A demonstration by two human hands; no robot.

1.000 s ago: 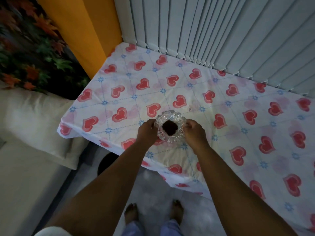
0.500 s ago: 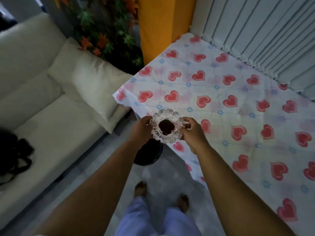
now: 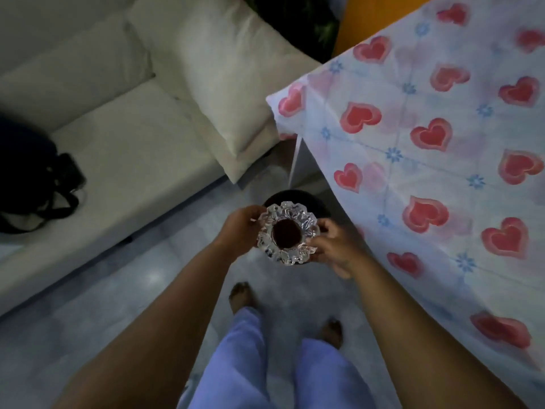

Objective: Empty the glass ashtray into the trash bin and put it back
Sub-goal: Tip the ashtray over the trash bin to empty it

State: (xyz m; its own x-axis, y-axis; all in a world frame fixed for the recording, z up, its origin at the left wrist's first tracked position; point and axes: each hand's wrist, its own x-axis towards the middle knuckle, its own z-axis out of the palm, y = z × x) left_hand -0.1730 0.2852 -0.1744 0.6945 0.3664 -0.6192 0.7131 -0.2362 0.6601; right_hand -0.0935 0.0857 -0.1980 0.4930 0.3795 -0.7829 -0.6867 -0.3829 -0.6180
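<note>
The scalloped clear glass ashtray has a dark mass in its bowl and is held upright in the air. My left hand grips its left rim and my right hand grips its right rim. Directly below and behind it, a round black trash bin stands on the floor by the table corner; most of it is hidden by the ashtray and my hands.
The table under a heart-print cloth fills the right side. A cream sofa with a cushion lies to the left, with a black bag on it. Grey tiled floor and my bare feet are below.
The ashtray has been lifted off the table and carried left, away from the cloth, to a spot over the black bin. My view has swung left and down.
</note>
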